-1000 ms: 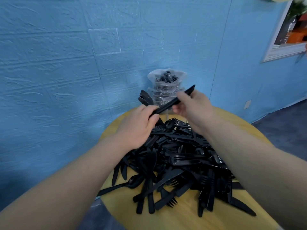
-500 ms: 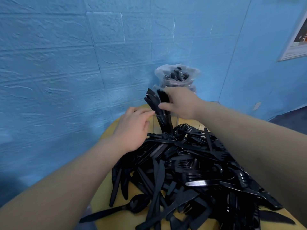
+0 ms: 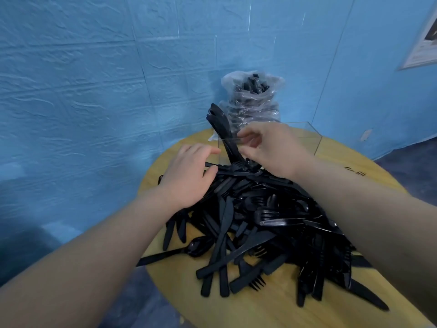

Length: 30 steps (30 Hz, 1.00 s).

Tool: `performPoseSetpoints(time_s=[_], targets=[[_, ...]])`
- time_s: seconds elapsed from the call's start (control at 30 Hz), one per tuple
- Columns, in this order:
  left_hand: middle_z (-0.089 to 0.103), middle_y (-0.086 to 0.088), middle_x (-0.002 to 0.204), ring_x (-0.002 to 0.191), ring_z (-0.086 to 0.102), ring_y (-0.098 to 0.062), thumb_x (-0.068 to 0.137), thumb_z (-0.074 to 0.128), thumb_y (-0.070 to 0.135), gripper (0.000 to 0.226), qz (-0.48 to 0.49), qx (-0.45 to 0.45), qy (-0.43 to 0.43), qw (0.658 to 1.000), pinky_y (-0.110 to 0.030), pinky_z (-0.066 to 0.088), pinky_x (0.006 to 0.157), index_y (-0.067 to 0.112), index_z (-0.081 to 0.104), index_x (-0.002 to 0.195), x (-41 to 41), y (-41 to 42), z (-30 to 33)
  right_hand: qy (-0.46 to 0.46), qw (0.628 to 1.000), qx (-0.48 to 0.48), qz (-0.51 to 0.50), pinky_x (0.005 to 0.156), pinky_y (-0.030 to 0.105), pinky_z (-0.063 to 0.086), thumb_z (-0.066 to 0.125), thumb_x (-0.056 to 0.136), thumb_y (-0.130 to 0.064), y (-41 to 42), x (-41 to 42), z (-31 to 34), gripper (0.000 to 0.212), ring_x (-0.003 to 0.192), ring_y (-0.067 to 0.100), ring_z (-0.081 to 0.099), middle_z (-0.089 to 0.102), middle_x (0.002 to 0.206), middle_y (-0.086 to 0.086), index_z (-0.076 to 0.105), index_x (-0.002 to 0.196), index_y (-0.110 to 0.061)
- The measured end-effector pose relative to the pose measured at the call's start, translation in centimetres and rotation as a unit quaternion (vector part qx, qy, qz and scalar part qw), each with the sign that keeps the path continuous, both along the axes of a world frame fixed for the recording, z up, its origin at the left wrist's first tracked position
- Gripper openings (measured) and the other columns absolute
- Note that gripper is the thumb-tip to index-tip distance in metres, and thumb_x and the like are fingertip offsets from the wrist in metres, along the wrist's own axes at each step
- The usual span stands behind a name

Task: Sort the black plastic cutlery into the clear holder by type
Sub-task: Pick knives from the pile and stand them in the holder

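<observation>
Mostly, the heap of black plastic knives, forks and spoons (image 3: 267, 221) sprawls across the round yellow wooden table (image 3: 272, 308). Behind it the clear square holder (image 3: 305, 140) keeps a leaning bunch of black knives (image 3: 221, 124); the crinkled clear plastic bag (image 3: 251, 100) seemingly holds more cutlery. Left hand (image 3: 186, 176) rests relaxed on the heap; right hand (image 3: 272, 147), loosely curled, grips nothing.

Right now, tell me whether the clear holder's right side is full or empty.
Mostly empty. The clear holder shows bare yellow table through its right part; only its left end holds upright knives.
</observation>
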State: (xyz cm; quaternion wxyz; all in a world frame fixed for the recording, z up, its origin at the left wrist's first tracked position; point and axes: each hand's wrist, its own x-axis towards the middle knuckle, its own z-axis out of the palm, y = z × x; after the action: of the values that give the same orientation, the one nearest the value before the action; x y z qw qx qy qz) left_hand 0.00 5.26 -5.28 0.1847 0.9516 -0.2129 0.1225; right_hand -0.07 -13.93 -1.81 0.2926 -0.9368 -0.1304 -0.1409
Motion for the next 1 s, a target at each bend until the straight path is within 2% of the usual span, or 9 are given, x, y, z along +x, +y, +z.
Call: performPoseSetpoints(time_s=[0.1, 0.17, 0.3, 0.37, 0.43, 0.5, 0.57, 0.73, 1.0], targets=[[0.05, 0.011, 0.132, 0.126, 0.032, -0.013, 0.097, 0.049, 0.03, 0.033, -0.014, -0.003, 0.004, 1.0, -0.027, 0.025, 0.102, 0.028, 0.051, 0.13, -2.5, 0.7, -1.0, 0.024, 0.998, -0.048, 0.026, 0.075, 0.014, 0.041, 0.066, 0.087, -0.02, 0.0, -2.8, -0.9, 0.018, 0.078, 0.002, 0.054, 0.058, 0.08, -0.018, 0.068, 0.105, -0.022], [0.051, 0.014, 0.131, 0.125, 0.033, -0.012, 0.096, 0.05, 0.031, 0.032, -0.008, -0.004, 0.01, 1.0, -0.03, 0.028, 0.104, 0.029, 0.054, 0.128, -4.3, 1.5, -2.0, 0.036, 0.993, -0.099, 0.051, 0.078, 0.015, 0.04, 0.063, 0.088, -0.021, 0.2, -4.5, -1.7, 0.019, 0.083, 0.004, 0.051, 0.058, 0.084, -0.016, 0.068, 0.107, -0.024], [0.054, 0.012, 0.128, 0.125, 0.036, -0.015, 0.094, 0.053, 0.03, 0.028, 0.029, -0.011, -0.001, 1.0, -0.035, 0.028, 0.105, 0.028, 0.063, 0.12, -7.8, 3.9, -4.0, 0.035, 0.965, -0.228, 0.124, 0.092, 0.025, 0.032, 0.057, 0.091, -0.021, 0.9, -6.3, -3.5, 0.031, 0.103, 0.018, 0.039, 0.056, 0.113, -0.008, 0.062, 0.119, -0.032], [0.055, 0.011, 0.128, 0.125, 0.036, -0.017, 0.092, 0.054, 0.03, 0.027, 0.047, -0.004, 0.008, 0.999, -0.039, 0.029, 0.105, 0.028, 0.064, 0.118, -9.2, 5.0, -5.0, 0.03, 0.952, -0.265, 0.149, 0.097, 0.031, 0.033, 0.054, 0.092, -0.02, 1.6, -7.1, -4.1, 0.035, 0.107, 0.021, 0.035, 0.049, 0.125, -0.004, 0.059, 0.123, -0.035], [0.056, 0.012, 0.126, 0.124, 0.039, -0.019, 0.089, 0.051, 0.035, 0.03, 0.057, -0.002, 0.019, 0.998, -0.043, 0.031, 0.103, 0.028, 0.067, 0.114, -10.2, 6.0, -5.7, 0.032, 0.945, -0.284, 0.159, 0.097, 0.038, 0.037, 0.052, 0.093, -0.02, 2.2, -7.6, -4.4, 0.037, 0.112, 0.023, 0.031, 0.043, 0.13, -0.003, 0.057, 0.125, -0.036], [0.058, 0.012, 0.122, 0.121, 0.042, -0.019, 0.079, 0.043, 0.045, 0.042, 0.061, -0.005, 0.021, 0.998, -0.044, 0.033, 0.1, 0.028, 0.07, 0.106, -10.9, 6.6, -6.2, 0.04, 0.936, -0.312, 0.158, 0.096, 0.038, 0.037, 0.048, 0.094, -0.021, 2.8, -7.9, -4.6, 0.037, 0.116, 0.024, 0.029, 0.039, 0.134, -0.004, 0.055, 0.126, -0.038], [0.057, 0.014, 0.12, 0.121, 0.041, -0.016, 0.074, 0.045, 0.047, 0.042, 0.064, -0.006, 0.029, 0.998, -0.042, 0.031, 0.098, 0.029, 0.071, 0.102, -11.2, 7.1, -6.6, 0.04, 0.93, -0.33, 0.158, 0.096, 0.037, 0.035, 0.046, 0.096, -0.023, 3.3, -7.9, -4.7, 0.036, 0.118, 0.024, 0.027, 0.036, 0.138, -0.004, 0.055, 0.126, -0.04], [0.058, 0.015, 0.119, 0.122, 0.039, -0.017, 0.084, 0.067, 0.035, 0.014, 0.058, -0.028, 0.016, 0.998, -0.042, 0.03, 0.098, 0.03, 0.074, 0.096, -10.7, 7.1, -6.9, 0.046, 0.926, -0.338, 0.16, 0.095, 0.037, 0.033, 0.042, 0.098, -0.031, 4.0, -7.7, -4.8, 0.032, 0.122, 0.024, 0.024, 0.033, 0.139, -0.004, 0.055, 0.125, -0.042], [0.059, 0.012, 0.118, 0.12, 0.04, -0.018, 0.086, 0.066, 0.033, 0.018, 0.053, -0.042, 0.015, 0.998, -0.046, 0.035, 0.101, 0.032, 0.073, 0.104, -8.7, 6.2, -6.9, 0.038, 0.932, -0.327, 0.151, 0.096, 0.036, 0.033, 0.05, 0.094, -0.029, 3.3, -7.2, -5.1, 0.023, 0.118, 0.021, 0.026, 0.039, 0.127, -0.007, 0.058, 0.115, -0.033]])
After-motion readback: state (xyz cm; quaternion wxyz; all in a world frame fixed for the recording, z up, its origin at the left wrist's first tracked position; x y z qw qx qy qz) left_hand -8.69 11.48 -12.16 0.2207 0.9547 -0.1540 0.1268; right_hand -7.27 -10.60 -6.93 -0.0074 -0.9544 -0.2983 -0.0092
